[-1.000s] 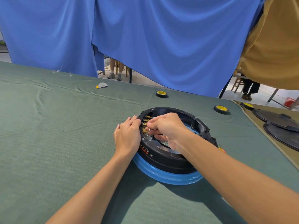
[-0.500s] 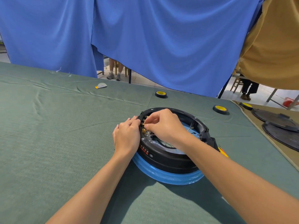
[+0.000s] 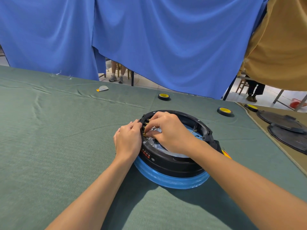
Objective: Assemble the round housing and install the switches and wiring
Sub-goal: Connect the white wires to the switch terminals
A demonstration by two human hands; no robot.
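A round black housing (image 3: 174,161) sits on a blue ring (image 3: 166,180) on the green cloth. A row of brass switch terminals (image 3: 146,123) lines its inner left wall. My left hand (image 3: 127,140) holds the housing's left wall from outside, its fingers curled over the rim. My right hand (image 3: 169,131) reaches inside from above. Its fingertips pinch something small at the lower terminals, which they hide. Thin wires (image 3: 193,132) show at the far inner side.
Rolls of black and yellow tape (image 3: 163,96) (image 3: 224,111) (image 3: 251,107) lie behind the housing. Two black round lids (image 3: 282,120) (image 3: 289,136) lie on the tan cloth at right. A paper scrap (image 3: 103,88) lies far left. Blue curtains hang behind the table.
My right hand has shifted a little along the row of terminals, its fingertips now lower. My left hand has stayed on the housing's wall.
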